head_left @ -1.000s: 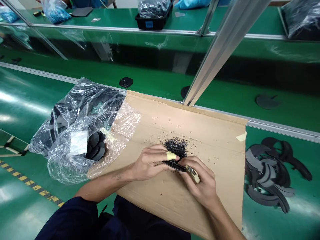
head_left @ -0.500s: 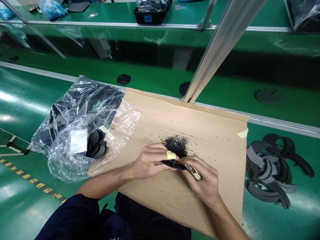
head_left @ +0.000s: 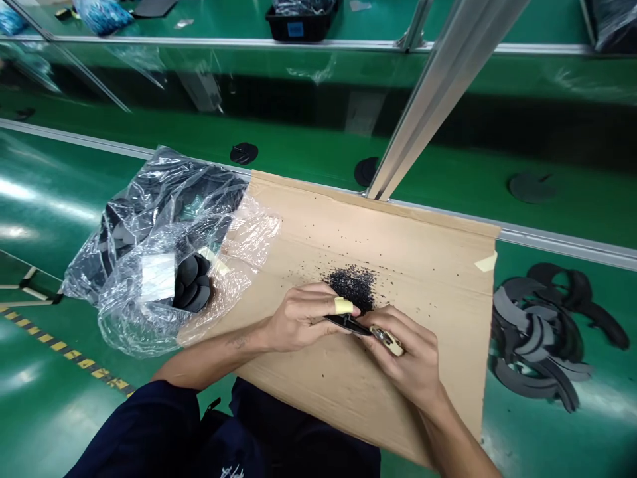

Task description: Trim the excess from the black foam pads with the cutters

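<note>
I am holding a thin dark disc (head_left: 348,324) low over the cardboard sheet (head_left: 308,392), between its middle and its near edge, and the disc is tilting so that I am seeing it almost edge-on. My left hand (head_left: 299,320) is pinching the disc's left side between thumb and fingers, and a pale yellow tape (head_left: 343,305) is wrapping one of those fingers. My right hand (head_left: 411,355) is curling closed around a small tool (head_left: 389,341) with a cream grip, and its metal end is meeting the disc's right end; I cannot tell whether its tips are parted or closed, or whether my right fingertips are touching the disc too. Just beyond my fingers, a heap of black bits (head_left: 352,285) is lying near the sheet's middle, with loose specks scattering toward the far edge. A strip of tape (head_left: 486,262) is sticking near the sheet's far right corner. Over the left edge, a clear plastic bag (head_left: 149,229) is spreading onto the green worktop (head_left: 44,172), with dark round pieces (head_left: 192,285) showing at its near right side and a white label (head_left: 158,277) lying beside them. Past the sheet's right edge, dark curved pieces (head_left: 537,332) are overlapping in a pile on the worktop. A metal post (head_left: 448,86) is standing at the far edge.
</note>
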The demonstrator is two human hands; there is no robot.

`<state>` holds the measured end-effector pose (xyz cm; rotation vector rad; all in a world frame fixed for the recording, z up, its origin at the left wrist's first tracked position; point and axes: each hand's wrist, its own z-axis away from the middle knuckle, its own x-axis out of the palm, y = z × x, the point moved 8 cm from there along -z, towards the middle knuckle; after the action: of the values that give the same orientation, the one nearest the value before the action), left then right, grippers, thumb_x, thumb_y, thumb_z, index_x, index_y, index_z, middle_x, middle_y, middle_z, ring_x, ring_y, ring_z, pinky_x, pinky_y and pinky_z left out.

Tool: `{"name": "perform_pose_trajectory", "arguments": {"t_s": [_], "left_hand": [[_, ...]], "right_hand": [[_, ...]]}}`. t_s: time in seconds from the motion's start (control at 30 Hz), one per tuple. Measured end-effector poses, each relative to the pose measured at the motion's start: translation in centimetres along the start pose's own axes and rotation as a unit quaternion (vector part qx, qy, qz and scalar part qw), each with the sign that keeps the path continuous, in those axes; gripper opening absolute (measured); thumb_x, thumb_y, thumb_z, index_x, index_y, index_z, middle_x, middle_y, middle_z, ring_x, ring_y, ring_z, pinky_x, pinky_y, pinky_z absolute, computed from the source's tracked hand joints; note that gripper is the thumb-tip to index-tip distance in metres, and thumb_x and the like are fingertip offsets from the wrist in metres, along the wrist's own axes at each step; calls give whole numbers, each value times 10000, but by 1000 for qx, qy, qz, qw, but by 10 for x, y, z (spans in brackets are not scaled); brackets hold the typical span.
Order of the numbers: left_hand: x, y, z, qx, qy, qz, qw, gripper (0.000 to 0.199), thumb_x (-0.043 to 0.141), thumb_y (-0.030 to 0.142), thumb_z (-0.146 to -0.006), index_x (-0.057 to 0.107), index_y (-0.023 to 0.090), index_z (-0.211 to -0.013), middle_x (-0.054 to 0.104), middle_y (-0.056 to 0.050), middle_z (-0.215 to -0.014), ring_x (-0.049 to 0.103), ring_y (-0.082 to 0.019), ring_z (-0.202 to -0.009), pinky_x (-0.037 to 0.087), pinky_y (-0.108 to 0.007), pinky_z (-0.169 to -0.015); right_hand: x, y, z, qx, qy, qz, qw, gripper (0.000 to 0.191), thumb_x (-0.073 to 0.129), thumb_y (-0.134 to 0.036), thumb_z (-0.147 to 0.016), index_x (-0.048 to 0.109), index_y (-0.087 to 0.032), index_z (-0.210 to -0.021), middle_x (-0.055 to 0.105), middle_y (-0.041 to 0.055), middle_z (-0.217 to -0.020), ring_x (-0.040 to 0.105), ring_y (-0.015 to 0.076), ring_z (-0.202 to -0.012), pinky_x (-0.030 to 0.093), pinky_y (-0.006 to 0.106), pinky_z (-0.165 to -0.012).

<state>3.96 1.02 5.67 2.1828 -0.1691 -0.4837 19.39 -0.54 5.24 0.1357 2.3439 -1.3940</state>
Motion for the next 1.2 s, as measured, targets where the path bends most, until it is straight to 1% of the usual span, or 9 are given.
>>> {"name": "perform_pose_trajectory", "arguments": {"t_s": [0.13, 0.3, 0.53, 0.67, 0.77, 0.87, 1.0, 1.1, 1.2], "left_hand": [[-2, -1, -1, -1, 8, 2, 1000, 191, 699, 230, -942, 735, 164, -1117, 770, -69, -851, 684, -147, -764, 566, -275, -692], [1, 4, -4, 24, -17, -13, 999, 201, 629, 210, -986, 715, 148, -1157, 776, -96, -944, 698, -153, -833, 587, -292, -742], [-2, 8, -3, 14, 19, -33, 999, 153, 675, 206, -957, 724, 144, -1088, 769, -61, -846, 682, -137, -738, 574, -263, -681], [0, 4, -4, -9, 4, -20, 1000, 183, 693, 243, -949, 727, 146, -1100, 768, -72, -861, 679, -144, -738, 572, -279, -688], [0, 0, -3, -22, 15, 13, 1000, 253, 707, 326, -938, 726, 142, -1111, 769, -86, -880, 684, -157, -777, 577, -299, -725], [1, -6, -1, -49, 16, 43, 998, 314, 717, 383, -923, 727, 138, -1119, 772, -104, -925, 701, -170, -816, 587, -311, -753], [1, -10, 1, -85, 8, 59, 995, 248, 726, 325, -921, 742, 127, -1070, 766, -101, -902, 711, -158, -796, 584, -268, -717], [-5, -8, -1, -65, 17, 34, 997, 213, 744, 274, -908, 742, 133, -1068, 757, -92, -898, 696, -154, -797, 577, -272, -725], [-9, -6, -4, -42, 12, 8, 999, 212, 751, 245, -900, 735, 142, -1085, 741, -85, -919, 681, -153, -834, 570, -280, -738]], "right_hand": [[2, 4, 1, 15, -3, -10, 1000, 115, 680, -119, -899, 691, -216, -960, 711, 54, -819, 677, 190, -717, 550, 308, -607], [2, 7, 2, 50, 5, -14, 999, 71, 699, -153, -899, 667, -214, -885, 669, 42, -765, 641, 183, -684, 518, 306, -586], [3, 6, 1, 39, 8, -26, 999, 96, 689, -124, -902, 661, -215, -896, 675, 37, -795, 646, 172, -692, 517, 297, -585], [3, 5, 0, 34, 4, -31, 999, 110, 696, -110, -893, 668, -216, -905, 681, 38, -792, 644, 173, -687, 522, 303, -582], [3, 3, 1, 25, 11, -44, 999, 134, 687, -88, -888, 672, -217, -919, 691, 40, -811, 656, 179, -713, 538, 310, -609], [2, 4, 1, 38, 22, -45, 998, 115, 704, -113, -878, 670, -219, -903, 693, 44, -810, 662, 192, -718, 552, 329, -626], [1, 4, -2, 62, 17, -54, 996, 86, 719, -166, -876, 654, -221, -867, 681, 33, -792, 657, 188, -703, 548, 323, -623], [0, 6, -5, 77, -8, -41, 996, 73, 692, -223, -905, 637, -219, -954, 685, 49, -859, 665, 203, -773, 554, 335, -667], [-6, 9, -5, 54, -5, 61, 997, 175, 652, -186, -919, 619, -209, -1089, 686, 90, -978, 666, 231, -871, 547, 367, -731]]}}
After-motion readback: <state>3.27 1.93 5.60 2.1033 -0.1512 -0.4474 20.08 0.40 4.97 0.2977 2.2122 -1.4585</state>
